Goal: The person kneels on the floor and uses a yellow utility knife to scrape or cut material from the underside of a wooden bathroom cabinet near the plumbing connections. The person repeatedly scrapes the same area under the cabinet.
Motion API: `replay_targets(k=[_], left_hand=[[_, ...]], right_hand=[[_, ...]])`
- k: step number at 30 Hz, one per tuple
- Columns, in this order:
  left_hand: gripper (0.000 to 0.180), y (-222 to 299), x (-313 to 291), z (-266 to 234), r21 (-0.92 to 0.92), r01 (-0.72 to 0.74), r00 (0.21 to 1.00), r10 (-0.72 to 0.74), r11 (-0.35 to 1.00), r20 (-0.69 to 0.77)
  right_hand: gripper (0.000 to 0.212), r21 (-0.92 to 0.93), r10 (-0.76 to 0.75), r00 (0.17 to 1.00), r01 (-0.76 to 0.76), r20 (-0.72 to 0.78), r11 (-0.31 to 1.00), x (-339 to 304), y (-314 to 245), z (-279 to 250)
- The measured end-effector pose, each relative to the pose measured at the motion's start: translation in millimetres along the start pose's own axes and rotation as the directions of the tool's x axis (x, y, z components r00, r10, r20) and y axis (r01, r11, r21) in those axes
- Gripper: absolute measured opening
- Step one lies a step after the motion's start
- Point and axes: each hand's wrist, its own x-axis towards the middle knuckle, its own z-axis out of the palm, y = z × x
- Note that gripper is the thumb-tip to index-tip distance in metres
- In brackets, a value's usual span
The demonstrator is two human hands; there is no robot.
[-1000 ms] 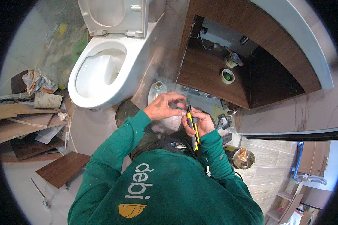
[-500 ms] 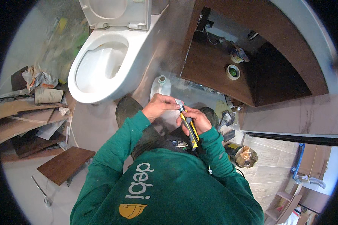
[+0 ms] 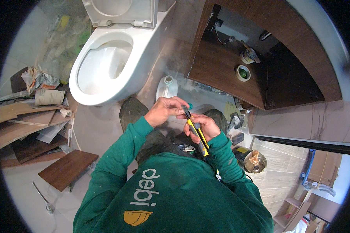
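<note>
A yellow and black utility knife [image 3: 199, 136] rests in my right hand [image 3: 207, 126], whose fingers wrap around its handle. Its front end points up and to the left. There my left hand [image 3: 163, 111] pinches at the blade end with thumb and fingertips, which partly hide the tip. Just beyond my left fingers stands a whitish plastic jug [image 3: 161, 92] with an uncapped neck. A small teal round piece [image 3: 189, 105] shows past the fingertips, close to the knife's front end.
A white toilet [image 3: 77, 83] stands ahead on the left, lid raised. At right is a brown open cabinet [image 3: 221, 70] holding tape rolls [image 3: 243, 73]. Scrap boards [image 3: 23, 130] pile up at far left, near a small brown board [image 3: 68, 170]. A metal canister [image 3: 256, 162] sits beside my right arm.
The knife's front end has turned slightly, and its tip now looks dark instead of bright. The teal piece has come into sight beyond my fingers. Both hands stay nearly in place.
</note>
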Motion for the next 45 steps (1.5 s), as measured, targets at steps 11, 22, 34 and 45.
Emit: replay_targets(k=[11, 22, 34, 45], left_hand=[[0.018, -10.7, -8.4, -15.7, 0.202, 0.032, 0.984, 0.004, 0.979, -0.176], [0.021, -0.6, -15.0, 11.7, 0.266, 0.069, 0.984, -0.022, 0.961, -0.176], [0.020, -12.1, -8.2, 10.3, 0.203, 0.115, 0.958, -0.054, 0.973, -0.281], [0.016, -17.9, -7.5, 5.2, -0.160, 0.158, 0.981, -0.173, 0.974, -0.085]], right_hand=[[0.058, 0.170, -0.053, 0.991, 0.032, 0.119, 0.985, -14.8, -10.5, -3.5], [0.055, 0.160, -0.027, 0.999, 0.023, 0.020, 0.987, -9.3, -1.8, -11.5], [0.049, 0.067, -0.004, 1.000, 0.004, 0.007, 0.998, -8.5, -0.8, -8.2], [0.027, -0.205, -0.052, 0.986, 0.019, -0.157, 0.979, -1.5, 1.7, -3.0]])
